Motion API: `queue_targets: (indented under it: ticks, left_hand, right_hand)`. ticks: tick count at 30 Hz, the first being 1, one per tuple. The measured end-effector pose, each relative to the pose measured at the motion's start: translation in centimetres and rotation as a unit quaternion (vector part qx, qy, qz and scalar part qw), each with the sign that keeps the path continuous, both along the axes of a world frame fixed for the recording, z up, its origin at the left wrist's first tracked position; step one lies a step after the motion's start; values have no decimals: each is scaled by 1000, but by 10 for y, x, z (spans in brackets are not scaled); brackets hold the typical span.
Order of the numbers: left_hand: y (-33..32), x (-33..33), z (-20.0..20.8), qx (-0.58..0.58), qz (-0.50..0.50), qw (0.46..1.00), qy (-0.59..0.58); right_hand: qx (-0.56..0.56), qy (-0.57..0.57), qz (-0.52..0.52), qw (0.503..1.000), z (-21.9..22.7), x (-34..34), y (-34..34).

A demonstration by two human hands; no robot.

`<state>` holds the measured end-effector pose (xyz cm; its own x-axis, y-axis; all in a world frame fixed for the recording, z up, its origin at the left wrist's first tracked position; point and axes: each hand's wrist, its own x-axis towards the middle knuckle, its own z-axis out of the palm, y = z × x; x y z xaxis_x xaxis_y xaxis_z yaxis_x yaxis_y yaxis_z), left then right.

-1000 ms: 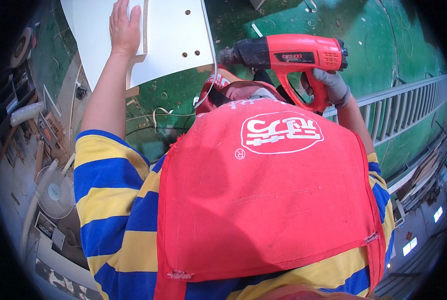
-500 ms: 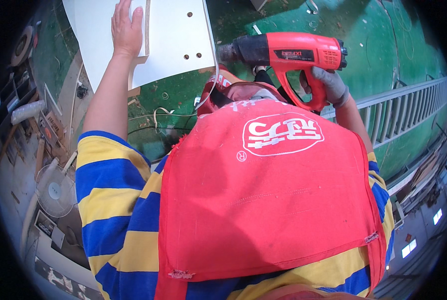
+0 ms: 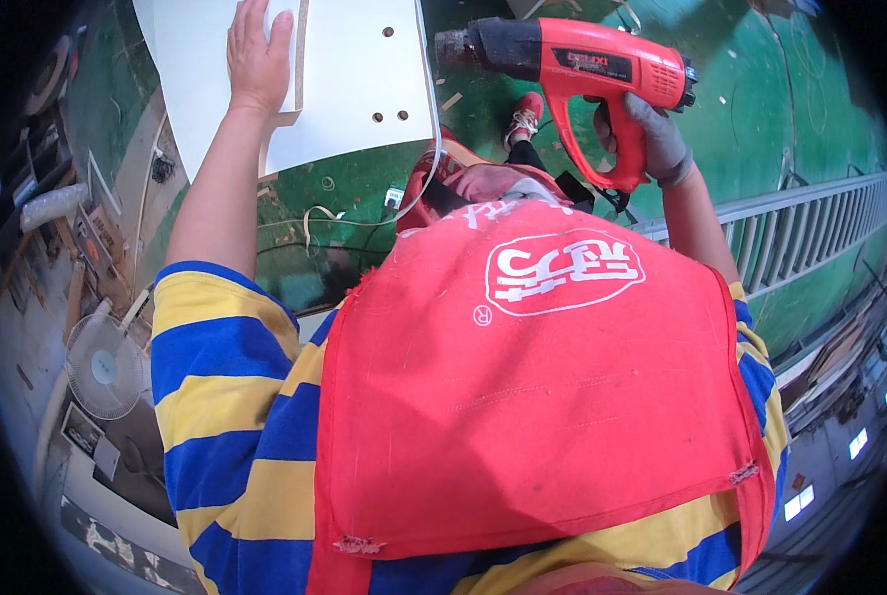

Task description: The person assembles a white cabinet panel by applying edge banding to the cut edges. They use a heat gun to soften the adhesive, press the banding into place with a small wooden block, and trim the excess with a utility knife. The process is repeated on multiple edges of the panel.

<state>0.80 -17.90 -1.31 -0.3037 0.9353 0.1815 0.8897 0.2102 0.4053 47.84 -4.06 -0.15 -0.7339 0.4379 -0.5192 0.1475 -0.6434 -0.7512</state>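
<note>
My left hand (image 3: pixel 260 64) lies flat with its fingers stretched on a white panel (image 3: pixel 299 59) whose edge shows raw brown board. That panel lies on a larger white board (image 3: pixel 359 74), which has several round holes near its right side. My right hand (image 3: pixel 661 149), in a grey glove, is wrapped round the handle of a red and black heat gun (image 3: pixel 612 87). Its metal nozzle points left, toward the board's right edge, without touching it. A thin white strip (image 3: pixel 435 129) runs down along that edge and curls below the corner.
The floor (image 3: pixel 731 149) is green, with scraps and cords on it. A metal ladder (image 3: pixel 810 223) lies at the right. On the left are a fan (image 3: pixel 103 367) and a plastic-wrapped roll (image 3: pixel 55 210). My red apron (image 3: pixel 532 416) fills the lower middle.
My right hand has raised the heat gun toward the top of the view, and its nozzle sits higher beside the board. A red shoe now shows below it. My left hand stays on the panel.
</note>
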Motion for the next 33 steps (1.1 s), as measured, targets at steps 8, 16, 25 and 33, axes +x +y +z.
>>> queue_targets:
  ticks: [8,16,25,33]
  left_hand:
    - [-1,2,3,-4,3,1000,1]
    - [-1,3,4,-6,3,1000,5]
    - [-2,3,4,-9,5,1000,10]
    - [-2,3,2,-4,4,1000,15]
  right_hand:
    - [24,5,7,1000,-3,-9,15]
    - [13,16,14,1000,-2,-14,19]
    - [14,15,19,1000,-6,-9,22]
    - [10,13,6,1000,-3,-8,19]
